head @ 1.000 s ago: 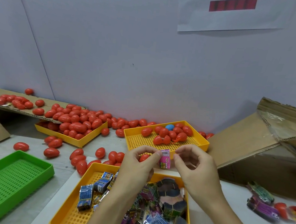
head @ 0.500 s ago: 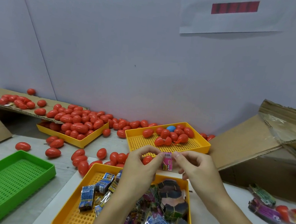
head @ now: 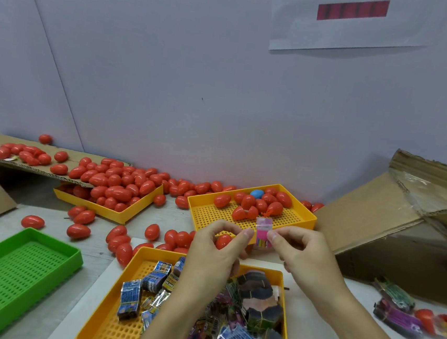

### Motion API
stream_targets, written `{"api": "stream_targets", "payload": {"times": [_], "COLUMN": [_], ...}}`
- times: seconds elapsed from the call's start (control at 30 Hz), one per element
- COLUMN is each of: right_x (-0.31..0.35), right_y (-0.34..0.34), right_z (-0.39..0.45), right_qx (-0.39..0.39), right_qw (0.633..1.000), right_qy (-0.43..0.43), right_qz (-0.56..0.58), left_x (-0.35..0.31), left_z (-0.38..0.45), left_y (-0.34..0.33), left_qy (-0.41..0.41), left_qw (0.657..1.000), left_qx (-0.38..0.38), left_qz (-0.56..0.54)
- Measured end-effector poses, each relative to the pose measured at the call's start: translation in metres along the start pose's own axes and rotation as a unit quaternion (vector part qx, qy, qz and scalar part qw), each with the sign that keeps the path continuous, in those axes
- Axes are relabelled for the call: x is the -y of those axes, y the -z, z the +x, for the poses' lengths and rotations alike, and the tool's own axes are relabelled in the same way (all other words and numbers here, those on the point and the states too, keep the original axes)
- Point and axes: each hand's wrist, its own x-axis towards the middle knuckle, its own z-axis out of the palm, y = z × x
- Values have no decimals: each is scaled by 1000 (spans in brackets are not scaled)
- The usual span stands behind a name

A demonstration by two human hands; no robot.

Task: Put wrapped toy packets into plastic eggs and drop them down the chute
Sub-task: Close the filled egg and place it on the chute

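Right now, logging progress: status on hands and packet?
Left hand and right hand pinch pink packet between them. Left also holds red egg. Nothing blocking.

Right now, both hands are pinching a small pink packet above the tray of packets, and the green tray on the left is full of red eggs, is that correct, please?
Not quite: the green tray holds no eggs, as the head view shows. The red eggs lie in the yellow trays and loose on the table behind it. The rest stands: the left hand and the right hand pinch a small pink packet above the tray of packets.
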Motion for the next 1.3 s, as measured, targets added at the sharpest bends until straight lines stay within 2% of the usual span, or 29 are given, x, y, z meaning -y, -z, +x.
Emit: {"api": "stream_targets", "payload": {"times": [0.17, 0.27, 0.47, 0.63, 0.73, 0.97, 1.3], "right_x": [-6, -8, -5, -3, -2, 0, 2], "right_y": [13, 15, 17, 15, 15, 17, 19], "right_z": [5, 6, 5, 3, 4, 5, 4], "right_qx": [-15, -12, -3, -10, 0, 35, 63], "right_qw": [1000, 999, 997, 996, 999, 997, 978], "right_qy": [-9, -13, -31, -24, -23, -53, -108], "right_qz": [-19, -30, -66, -81, -43, 35, 168], "left_x": [0, 1, -4, -8, -9, -11, -9], "left_z": [1, 1, -4, -5, -6, -7, -7], "left_y": [2, 0, -2, -2, -1, -1, 0], "left_qy": [70, 85, -10, -40, -57, -73, -46], "left_qw": [996, 994, 992, 992, 992, 992, 994], "left_qx": [38, 51, 33, 11, 15, 86, 94], "left_qz": [37, 52, 119, 122, 108, 61, 39]}}
